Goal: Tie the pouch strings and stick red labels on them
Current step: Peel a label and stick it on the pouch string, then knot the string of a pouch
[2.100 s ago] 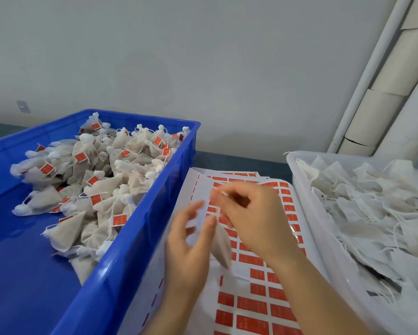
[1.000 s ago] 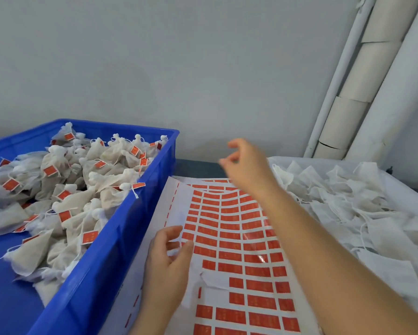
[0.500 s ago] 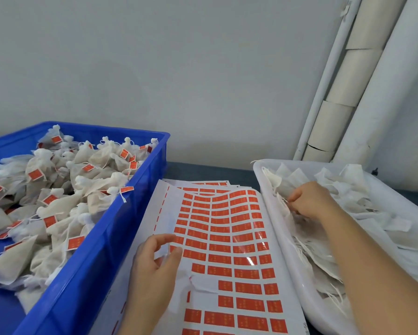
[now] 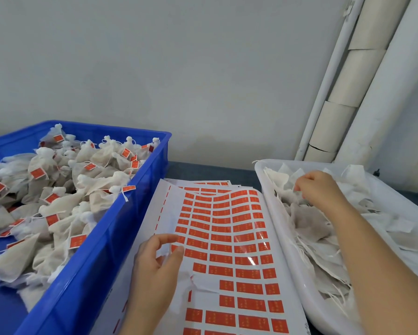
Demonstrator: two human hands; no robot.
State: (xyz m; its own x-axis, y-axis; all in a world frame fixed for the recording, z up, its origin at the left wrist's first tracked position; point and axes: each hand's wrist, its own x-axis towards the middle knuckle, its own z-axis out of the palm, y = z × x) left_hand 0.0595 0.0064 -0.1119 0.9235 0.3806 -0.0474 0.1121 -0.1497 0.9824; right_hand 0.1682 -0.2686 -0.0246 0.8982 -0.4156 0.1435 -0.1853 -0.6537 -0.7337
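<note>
Hands [image 4: 154, 264] [image 4: 321, 189] reach over dark table [image 4: 203, 169], right gripping pouches [image 4: 309, 221], wall [image 4: 179, 68] grey.

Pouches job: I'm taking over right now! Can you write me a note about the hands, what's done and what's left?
Left hand: open, over the red label sheet, holding nothing.
Right hand: in the white tray, pinching an untied pouch from the pile.
Done: many tied, labelled pouches lie in the blue crate.
To do: tie this pouch, label it, then the rest of the tray.
</note>
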